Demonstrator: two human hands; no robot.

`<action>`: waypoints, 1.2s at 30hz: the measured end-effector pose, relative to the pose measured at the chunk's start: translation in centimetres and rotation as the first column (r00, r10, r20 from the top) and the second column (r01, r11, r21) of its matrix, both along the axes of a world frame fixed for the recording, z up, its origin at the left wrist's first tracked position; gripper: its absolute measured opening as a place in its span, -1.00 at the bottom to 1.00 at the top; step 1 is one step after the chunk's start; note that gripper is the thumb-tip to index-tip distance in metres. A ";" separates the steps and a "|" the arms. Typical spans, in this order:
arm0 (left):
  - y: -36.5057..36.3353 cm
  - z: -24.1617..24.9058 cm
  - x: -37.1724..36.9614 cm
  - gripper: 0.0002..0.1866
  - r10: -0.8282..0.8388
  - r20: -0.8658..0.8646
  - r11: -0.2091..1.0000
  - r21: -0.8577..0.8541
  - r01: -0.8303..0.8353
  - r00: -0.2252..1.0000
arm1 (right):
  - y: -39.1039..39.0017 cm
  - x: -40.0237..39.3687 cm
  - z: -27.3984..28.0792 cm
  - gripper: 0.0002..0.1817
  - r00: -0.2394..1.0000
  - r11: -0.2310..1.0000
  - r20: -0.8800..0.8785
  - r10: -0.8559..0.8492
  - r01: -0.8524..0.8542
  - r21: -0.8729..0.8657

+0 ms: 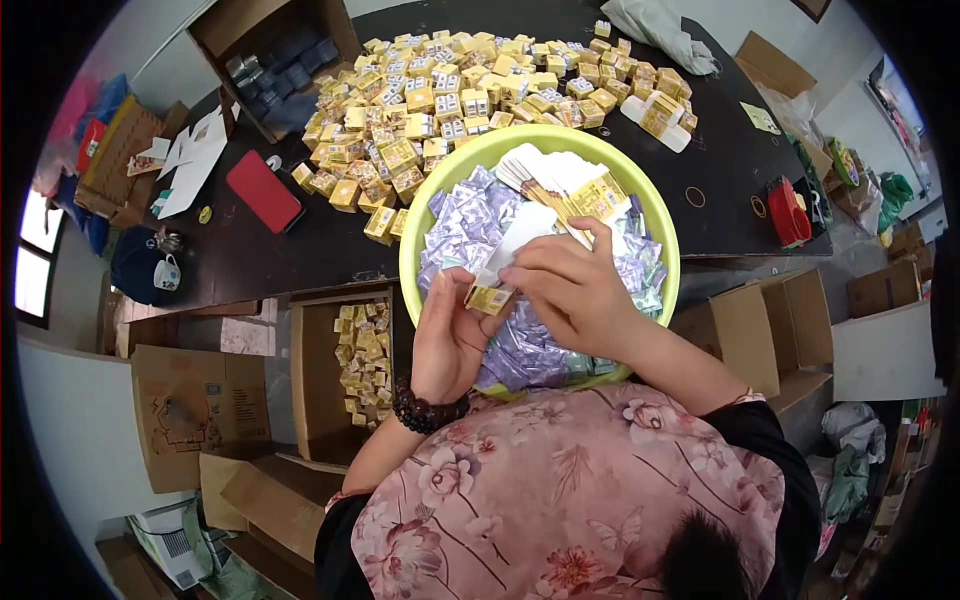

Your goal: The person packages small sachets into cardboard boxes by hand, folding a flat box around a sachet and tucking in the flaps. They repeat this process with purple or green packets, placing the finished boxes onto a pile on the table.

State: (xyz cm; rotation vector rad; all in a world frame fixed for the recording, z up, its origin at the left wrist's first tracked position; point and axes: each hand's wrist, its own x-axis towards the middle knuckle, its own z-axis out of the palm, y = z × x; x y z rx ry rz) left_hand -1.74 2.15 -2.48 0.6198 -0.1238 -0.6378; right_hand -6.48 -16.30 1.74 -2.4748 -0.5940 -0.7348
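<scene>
My left hand (452,338), with a dark bead bracelet at its wrist, holds a small yellow box (490,299) whose long white flap (521,232) stands open. From the other side, my right hand (575,285) has its fingers closed at the same box, partly hiding it. Both hands are over a lime-green basin (668,250) filled with small purple and silvery sachets (470,215). Flat unfolded cartons (560,172), white and yellow, lie fanned on the sachets just beyond my hands.
A large heap of small yellow boxes (440,90) covers the back of the black table (330,245). A red phone (265,192) lies at left. Below the table edge, an open cardboard carton (318,400) holds more yellow boxes. Another open carton (765,330) stands at right.
</scene>
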 end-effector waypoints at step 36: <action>0.5 1.5 -0.7 -0.35 -0.358 0.091 0.920 0.204 0.335 0.929 | 0.4 -0.8 -2.4 -0.86 0.783 0.391 -0.174 0.598 -0.095 0.916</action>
